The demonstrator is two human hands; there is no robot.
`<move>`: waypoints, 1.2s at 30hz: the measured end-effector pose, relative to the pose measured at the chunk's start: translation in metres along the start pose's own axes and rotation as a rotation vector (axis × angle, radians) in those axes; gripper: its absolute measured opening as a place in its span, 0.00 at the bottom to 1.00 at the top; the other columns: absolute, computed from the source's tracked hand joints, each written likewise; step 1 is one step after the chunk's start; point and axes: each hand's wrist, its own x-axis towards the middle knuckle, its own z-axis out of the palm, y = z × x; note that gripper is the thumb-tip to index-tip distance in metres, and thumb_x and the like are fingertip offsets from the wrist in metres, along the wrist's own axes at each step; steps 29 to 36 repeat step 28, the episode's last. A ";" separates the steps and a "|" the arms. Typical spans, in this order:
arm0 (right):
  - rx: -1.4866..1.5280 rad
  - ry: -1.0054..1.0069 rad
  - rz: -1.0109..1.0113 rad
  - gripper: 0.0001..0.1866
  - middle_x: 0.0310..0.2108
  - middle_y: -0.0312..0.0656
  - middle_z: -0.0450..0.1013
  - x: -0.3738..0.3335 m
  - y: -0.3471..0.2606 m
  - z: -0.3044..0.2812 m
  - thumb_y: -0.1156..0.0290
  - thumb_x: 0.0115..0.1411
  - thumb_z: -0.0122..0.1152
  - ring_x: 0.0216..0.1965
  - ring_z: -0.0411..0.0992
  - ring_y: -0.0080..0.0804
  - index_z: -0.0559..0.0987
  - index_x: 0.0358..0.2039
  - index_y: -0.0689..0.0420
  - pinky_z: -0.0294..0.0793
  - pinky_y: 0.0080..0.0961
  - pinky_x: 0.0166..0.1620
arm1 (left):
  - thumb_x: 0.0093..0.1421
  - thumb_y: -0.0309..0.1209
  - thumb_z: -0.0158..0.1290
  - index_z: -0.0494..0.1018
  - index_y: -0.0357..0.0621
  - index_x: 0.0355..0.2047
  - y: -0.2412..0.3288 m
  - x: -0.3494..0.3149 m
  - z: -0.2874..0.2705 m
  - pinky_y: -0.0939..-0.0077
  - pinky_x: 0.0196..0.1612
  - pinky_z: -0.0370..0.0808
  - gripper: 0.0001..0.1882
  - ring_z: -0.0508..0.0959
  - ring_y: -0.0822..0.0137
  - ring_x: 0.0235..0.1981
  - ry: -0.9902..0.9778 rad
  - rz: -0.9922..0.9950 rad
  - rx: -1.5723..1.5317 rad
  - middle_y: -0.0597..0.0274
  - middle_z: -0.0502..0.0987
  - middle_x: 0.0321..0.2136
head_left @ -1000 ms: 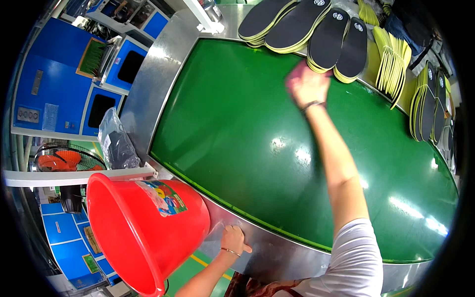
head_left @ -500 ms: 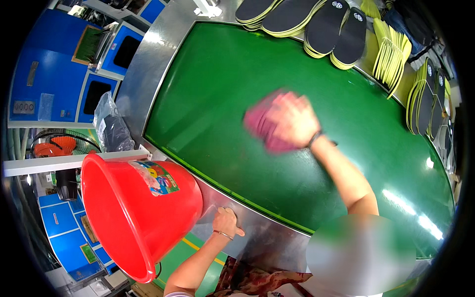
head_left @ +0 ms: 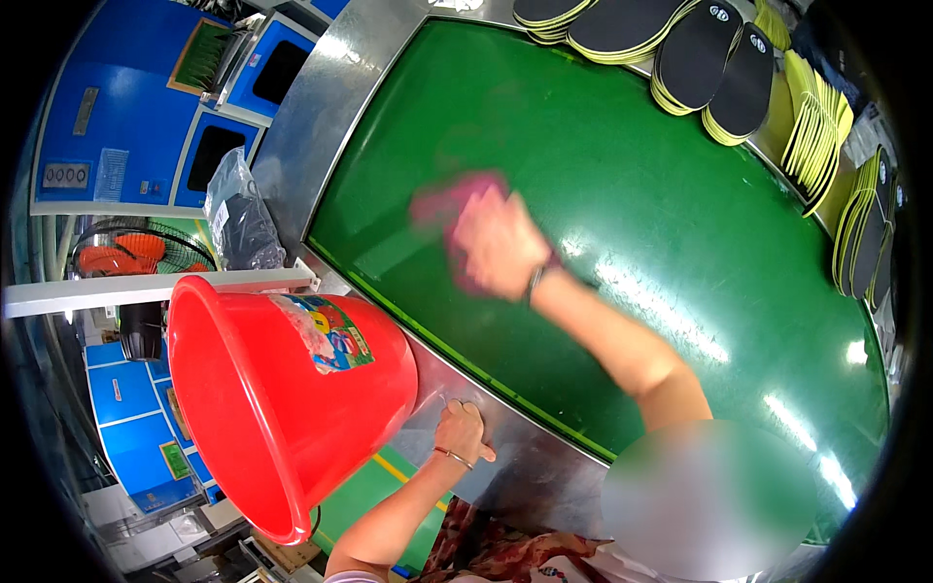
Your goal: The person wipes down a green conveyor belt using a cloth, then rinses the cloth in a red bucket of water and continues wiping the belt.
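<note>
My right hand (head_left: pixel 501 243) presses a dark pink cloth (head_left: pixel 465 199) down on the green belt surface (head_left: pixel 603 165). Motion smears the cloth and fingertips, and part of the cloth is hidden beneath the palm. A dark band circles that wrist. Closer to me, my left hand (head_left: pixel 461 430) leans on the metal rim (head_left: pixel 530 428) of the work table, fingers curled in and thumb sticking out, with nothing seen in it. Just left of it, a large red plastic bucket (head_left: pixel 364 374) lies tilted, its mouth facing left, with a coloured label on its side.
Stacks of black and yellow insoles (head_left: pixel 695 58) line the far right edge, with a tied yellow bundle (head_left: pixel 814 131) among them. A clear plastic bag (head_left: pixel 243 219) sits left of the belt. Beyond are a fan (head_left: pixel 136 251) and blue cabinets (head_left: pixel 117 107).
My right hand has swept left across the belt with the cloth. My left hand stays at the rim. The whole view has shifted slightly.
</note>
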 end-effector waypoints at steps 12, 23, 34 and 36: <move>-0.194 0.268 0.747 0.29 0.67 0.46 0.53 -0.129 0.148 0.006 0.51 0.63 0.46 0.68 0.47 0.46 0.64 0.63 0.47 0.47 0.50 0.65 | 0.22 0.53 0.72 0.73 0.31 0.34 -0.006 0.009 0.008 0.66 0.45 0.75 0.43 0.74 0.52 0.40 0.005 0.119 0.087 0.52 0.74 0.32; 0.347 -0.181 0.516 0.13 0.42 0.55 0.74 -0.208 -0.054 -0.015 0.68 0.54 0.52 0.43 0.72 0.53 0.80 0.36 0.58 0.74 0.42 0.43 | 0.33 0.49 0.71 0.69 0.30 0.44 -0.010 -0.013 -0.012 0.58 0.50 0.73 0.44 0.72 0.46 0.49 0.019 0.107 -0.122 0.39 0.72 0.44; 1.179 0.277 0.771 0.08 0.34 0.49 0.79 -0.206 -0.076 -0.098 0.68 0.56 0.56 0.28 0.78 0.42 0.82 0.31 0.55 0.77 0.38 0.36 | 0.49 0.43 0.63 0.69 0.36 0.40 0.002 -0.065 0.028 0.56 0.48 0.72 0.26 0.73 0.43 0.45 0.187 0.436 -0.220 0.41 0.72 0.42; 1.179 0.277 0.771 0.08 0.34 0.49 0.79 -0.206 -0.076 -0.098 0.68 0.56 0.56 0.28 0.78 0.42 0.82 0.31 0.55 0.77 0.38 0.36 | 0.49 0.43 0.63 0.69 0.36 0.40 0.002 -0.065 0.028 0.56 0.48 0.72 0.26 0.73 0.43 0.45 0.187 0.436 -0.220 0.41 0.72 0.42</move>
